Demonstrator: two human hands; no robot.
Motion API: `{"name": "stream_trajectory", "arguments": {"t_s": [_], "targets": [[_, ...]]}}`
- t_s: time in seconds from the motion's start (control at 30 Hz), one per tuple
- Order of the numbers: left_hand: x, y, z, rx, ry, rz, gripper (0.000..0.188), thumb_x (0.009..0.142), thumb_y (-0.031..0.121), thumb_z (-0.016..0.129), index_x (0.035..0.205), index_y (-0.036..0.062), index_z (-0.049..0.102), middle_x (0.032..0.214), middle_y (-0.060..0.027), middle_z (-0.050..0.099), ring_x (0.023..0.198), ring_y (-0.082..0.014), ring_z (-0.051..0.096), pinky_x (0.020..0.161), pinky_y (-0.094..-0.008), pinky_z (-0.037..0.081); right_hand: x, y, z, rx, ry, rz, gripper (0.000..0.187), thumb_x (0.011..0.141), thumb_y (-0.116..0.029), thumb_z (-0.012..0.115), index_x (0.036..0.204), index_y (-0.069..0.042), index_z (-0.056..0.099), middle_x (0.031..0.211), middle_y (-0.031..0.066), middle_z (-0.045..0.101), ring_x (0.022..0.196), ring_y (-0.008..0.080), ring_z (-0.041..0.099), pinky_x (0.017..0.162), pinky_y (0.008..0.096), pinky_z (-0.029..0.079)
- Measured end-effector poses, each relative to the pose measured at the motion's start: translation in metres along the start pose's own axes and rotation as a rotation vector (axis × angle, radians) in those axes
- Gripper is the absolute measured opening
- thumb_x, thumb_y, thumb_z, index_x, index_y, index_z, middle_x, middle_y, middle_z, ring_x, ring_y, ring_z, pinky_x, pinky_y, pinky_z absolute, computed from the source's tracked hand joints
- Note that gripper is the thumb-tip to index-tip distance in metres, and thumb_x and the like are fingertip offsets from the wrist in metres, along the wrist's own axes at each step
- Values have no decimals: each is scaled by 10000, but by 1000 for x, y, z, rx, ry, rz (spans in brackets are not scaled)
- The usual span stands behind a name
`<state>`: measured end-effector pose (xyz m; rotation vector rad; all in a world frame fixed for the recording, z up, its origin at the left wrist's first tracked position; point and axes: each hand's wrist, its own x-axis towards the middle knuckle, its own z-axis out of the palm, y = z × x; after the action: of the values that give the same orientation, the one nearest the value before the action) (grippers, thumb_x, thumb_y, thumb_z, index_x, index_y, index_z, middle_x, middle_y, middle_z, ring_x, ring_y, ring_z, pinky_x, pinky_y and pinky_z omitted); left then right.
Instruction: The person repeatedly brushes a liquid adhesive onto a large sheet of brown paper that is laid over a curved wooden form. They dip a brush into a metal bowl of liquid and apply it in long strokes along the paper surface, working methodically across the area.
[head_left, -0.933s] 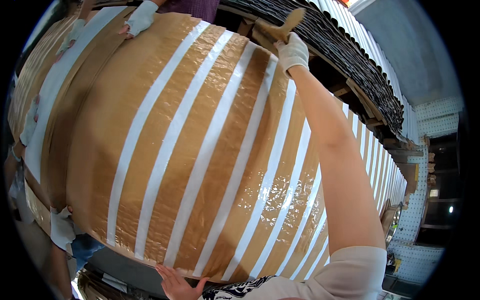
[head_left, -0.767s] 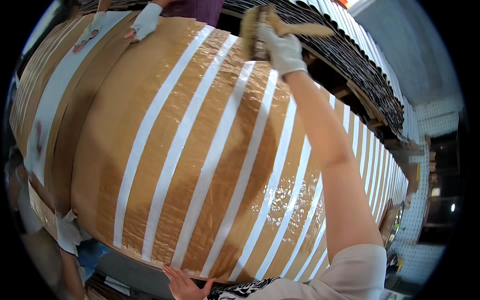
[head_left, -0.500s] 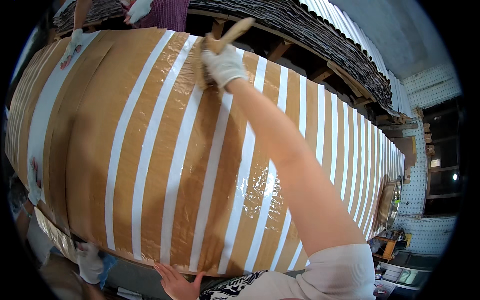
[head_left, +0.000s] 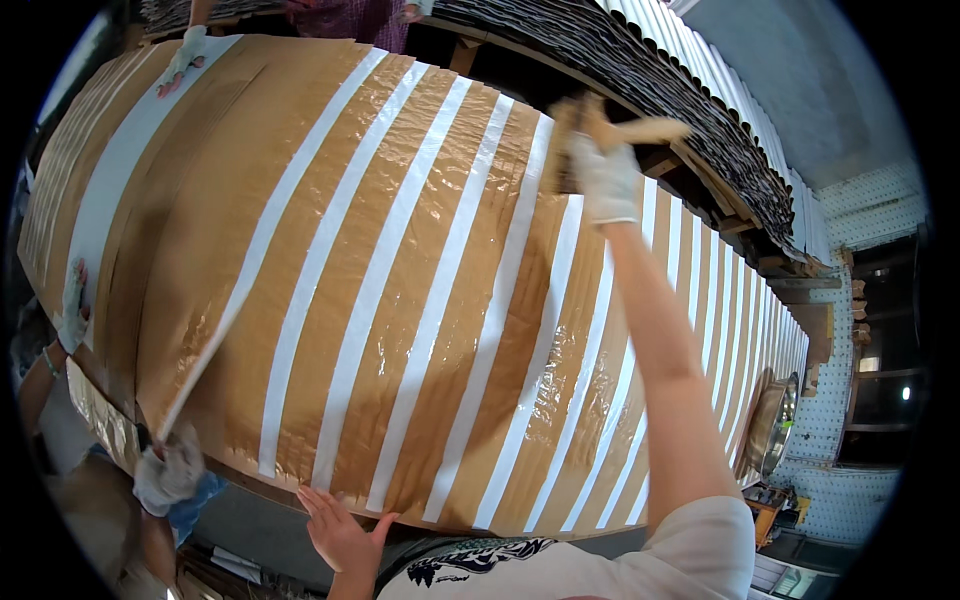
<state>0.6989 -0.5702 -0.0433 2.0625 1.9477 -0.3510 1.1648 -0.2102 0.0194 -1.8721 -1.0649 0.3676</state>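
Resting bare against the near edge of the brown sheets (head_left: 408, 250) with the left hand (head_left: 340, 532), fingers slightly spread, thumb well apart. To the left, at the lifted end of one white strip (head_left: 272, 225), a co-worker's gloved hand (head_left: 168, 475), too blurred to tell any pinch. Apparently partway along: glossy, wet-looking bands from the left to about the middle, duller ones toward the right, perhaps uncoated. In looks, thin, tan and overlapped like slats, rippled under the shine, striped with white; spread wide between the left hand and the far side. Toward the far edge, gripping a broad wooden brush (head_left: 568, 140) in the white-gloved right hand (head_left: 607, 180), fingers closed around its block, exact placing lost to blur. Off left, another gloved hand (head_left: 75, 300) on a pale band (head_left: 125, 160). Far right, a metal basin (head_left: 770, 425). Beyond the far edge, a dark, wavy-edged stack (head_left: 560, 42).
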Motion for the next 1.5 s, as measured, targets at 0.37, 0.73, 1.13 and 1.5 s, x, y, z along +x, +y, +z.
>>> {"name": "stream_trajectory", "arguments": {"t_s": [0.37,0.73,1.13,1.5], "targets": [[3,-3,0,-46,94,21,1231,650,706,759,1402,-191,378,1529,-382,286,1455,-456,298,1070,-458,427,-86,-34,52,-198,-131,18,534,866,-404,593,1229,-14,610,1166,260,661,1096,394,638,963,469,485],[0,1,2,-37,71,17,1218,691,733,714,1394,-207,388,1506,-395,313,1440,-468,317,1107,-432,400,-92,-13,-33,-519,141,78,474,897,-386,606,1165,4,624,1022,284,680,1019,451,636,908,474,505],[2,-5,3,-31,155,47,1209,686,723,727,1392,-200,395,1491,-378,350,1425,-454,347,1133,-413,385,-196,-31,37,-220,-64,37,505,884,-418,654,1128,24,640,984,211,692,893,331,658,821,436,506],[4,-8,18,-74,175,75,1197,752,740,663,1416,-204,350,1500,-413,304,1435,-484,309,1127,-446,373,-204,-9,-61,-517,51,48,467,913,-442,580,1191,-67,612,1130,249,671,1062,406,644,917,481,506]]}}
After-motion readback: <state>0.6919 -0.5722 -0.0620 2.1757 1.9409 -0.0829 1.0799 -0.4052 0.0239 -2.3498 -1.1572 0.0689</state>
